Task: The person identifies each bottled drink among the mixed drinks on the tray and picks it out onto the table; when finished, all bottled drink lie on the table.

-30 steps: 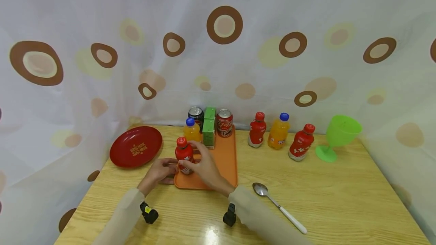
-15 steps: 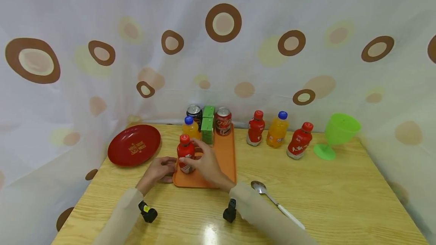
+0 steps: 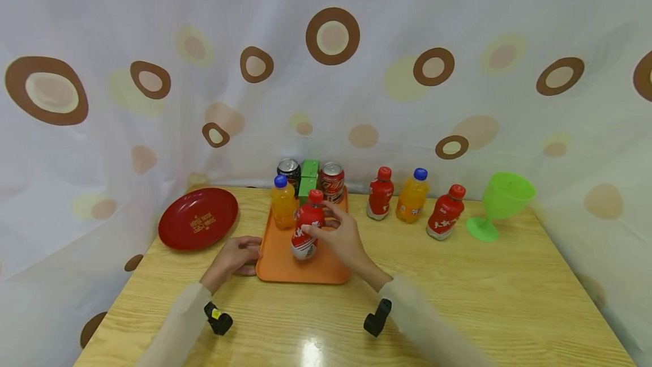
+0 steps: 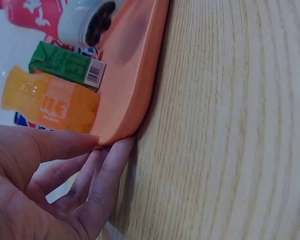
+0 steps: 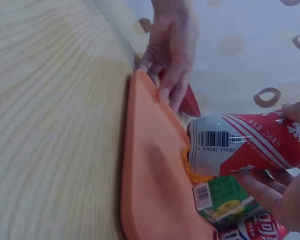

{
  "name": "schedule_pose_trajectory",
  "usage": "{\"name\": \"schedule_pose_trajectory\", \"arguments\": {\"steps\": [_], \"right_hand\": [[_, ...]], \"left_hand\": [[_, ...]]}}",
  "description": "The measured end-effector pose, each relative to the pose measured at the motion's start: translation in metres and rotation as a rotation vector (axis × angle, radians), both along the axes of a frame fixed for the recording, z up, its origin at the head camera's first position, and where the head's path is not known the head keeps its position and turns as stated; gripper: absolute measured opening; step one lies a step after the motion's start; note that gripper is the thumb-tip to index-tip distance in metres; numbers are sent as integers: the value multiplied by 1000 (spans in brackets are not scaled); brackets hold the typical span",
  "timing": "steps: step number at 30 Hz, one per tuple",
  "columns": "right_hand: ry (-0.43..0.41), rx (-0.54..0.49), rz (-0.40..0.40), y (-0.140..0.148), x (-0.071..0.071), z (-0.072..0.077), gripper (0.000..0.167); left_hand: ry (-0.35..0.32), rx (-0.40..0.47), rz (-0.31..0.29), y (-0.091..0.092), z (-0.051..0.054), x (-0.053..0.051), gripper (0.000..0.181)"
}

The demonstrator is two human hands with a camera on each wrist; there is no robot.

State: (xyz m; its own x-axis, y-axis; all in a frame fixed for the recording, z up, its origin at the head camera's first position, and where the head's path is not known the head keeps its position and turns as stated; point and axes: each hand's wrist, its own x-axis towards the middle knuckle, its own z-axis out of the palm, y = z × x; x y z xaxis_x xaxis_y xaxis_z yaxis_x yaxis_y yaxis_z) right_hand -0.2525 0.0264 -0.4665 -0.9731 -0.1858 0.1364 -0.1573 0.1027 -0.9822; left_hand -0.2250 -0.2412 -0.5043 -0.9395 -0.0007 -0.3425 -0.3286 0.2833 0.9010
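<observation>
My right hand (image 3: pixel 347 240) grips a red bottle with a red cap (image 3: pixel 307 234) by its side. Slightly tilted, the bottle is held above the orange tray (image 3: pixel 277 262), and its base shows apart from the tray in the right wrist view. At the tray's left edge, my left hand (image 3: pixel 236 256) pinches the rim, thumb on top and fingers against the outside, as the left wrist view shows. On the tray stand an orange juice bottle with a blue cap (image 3: pixel 283 208), green drink cartons (image 4: pixel 65 65), a dark can (image 3: pixel 289 173) and a red cola can (image 3: pixel 333 179).
A dark red plate (image 3: pixel 198 220) lies left of the tray. To the right stand two red bottles (image 3: pixel 380 194) (image 3: pixel 445 213), an orange juice bottle (image 3: pixel 413 196) and a green goblet (image 3: pixel 504 200). My right forearm covers the spot where a spoon lay.
My right hand has lifted the red bottle off the tray's front left and carried it rightward. The left hand has stayed at the tray's edge. The spoon has gone from sight behind my right arm.
</observation>
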Motion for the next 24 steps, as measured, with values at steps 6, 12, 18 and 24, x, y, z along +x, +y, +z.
{"name": "schedule_pose_trajectory", "arguments": {"steps": [6,12,18,24], "right_hand": [[-44,17,2,28,-6,10,72],[-4,94,15,58,-11,12,76],[43,186,-8,92,-13,9,75],[124,248,-60,125,-18,1,75]], "left_hand": [[7,14,-6,-1,0,0,48],[5,10,0,-2,0,0,48],[-8,2,5,0,0,0,48],[-8,3,4,-1,0,1,48]]}}
